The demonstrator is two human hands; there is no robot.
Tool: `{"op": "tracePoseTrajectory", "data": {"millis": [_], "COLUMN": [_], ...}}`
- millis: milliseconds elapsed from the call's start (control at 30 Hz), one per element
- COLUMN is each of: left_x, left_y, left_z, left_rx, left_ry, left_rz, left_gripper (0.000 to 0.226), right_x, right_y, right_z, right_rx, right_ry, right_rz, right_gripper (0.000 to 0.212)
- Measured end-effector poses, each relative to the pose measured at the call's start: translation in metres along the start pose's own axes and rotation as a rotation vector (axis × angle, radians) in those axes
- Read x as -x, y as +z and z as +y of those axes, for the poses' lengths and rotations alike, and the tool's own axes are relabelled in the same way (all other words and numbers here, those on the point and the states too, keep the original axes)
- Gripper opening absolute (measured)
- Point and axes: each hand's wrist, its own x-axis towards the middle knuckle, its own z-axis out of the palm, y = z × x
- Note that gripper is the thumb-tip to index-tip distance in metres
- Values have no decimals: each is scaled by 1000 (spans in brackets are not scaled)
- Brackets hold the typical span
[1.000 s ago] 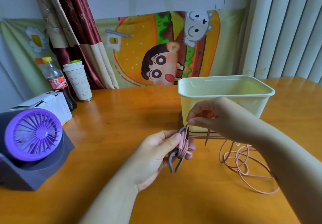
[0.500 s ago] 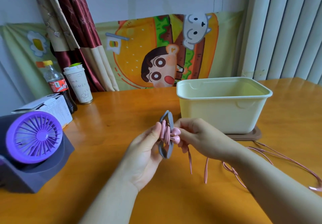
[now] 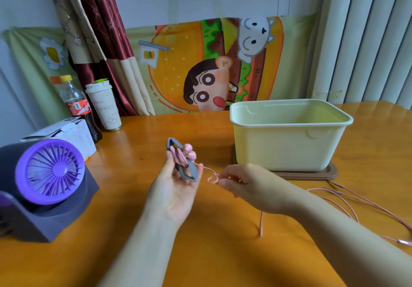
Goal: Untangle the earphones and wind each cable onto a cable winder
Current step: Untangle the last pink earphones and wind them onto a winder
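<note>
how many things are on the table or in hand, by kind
drinks: 2, bottle, cup
earphones: 1
cable winder: 1
fan: 1
tub: 1
box: 1
lid under tub: 1
total: 8

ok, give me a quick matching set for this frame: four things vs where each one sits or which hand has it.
Things:
1. cable winder
2. pink cable loop
3. purple fan
4. cream tub

Places:
A. on the brown mat, right side of the table
B. pinched by the right hand
C. held in the left hand
D. at the table's left edge

Pairs: 1-C, 2-B, 3-D, 4-A
</note>
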Motion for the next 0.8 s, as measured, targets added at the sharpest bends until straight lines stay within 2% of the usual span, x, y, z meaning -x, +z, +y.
{"op": "tracePoseTrajectory", "data": {"millis": [167, 300, 433, 533, 633, 733, 800], "left_x": [-6, -4, 1, 8, 12, 14, 17], "left_y": [-18, -13, -4, 2, 6, 7, 7], "left_z": [19, 14, 3, -5, -8, -8, -8], "left_rx": [160, 97, 71, 46, -2, -52, -100], "left_ry": [120, 104, 60, 27, 29, 30, 36], "left_rz": [124, 161, 92, 60, 51, 8, -3], "left_gripper": [29, 28, 29, 30, 32, 37, 40], "right_x": [-3, -2, 0, 2, 3, 4, 4], "right_y": [-10, -6, -4, -7, -4, 10, 21], "right_z": [32, 44, 30, 8, -13, -28, -33], "right_rx": [168, 383, 597, 605, 460, -1, -205], "right_ry": [215, 345, 261, 144, 11, -42, -19], "right_rz": [92, 31, 97, 196, 267, 253, 201], "right_gripper": [27, 26, 34, 46, 56, 65, 78]}}
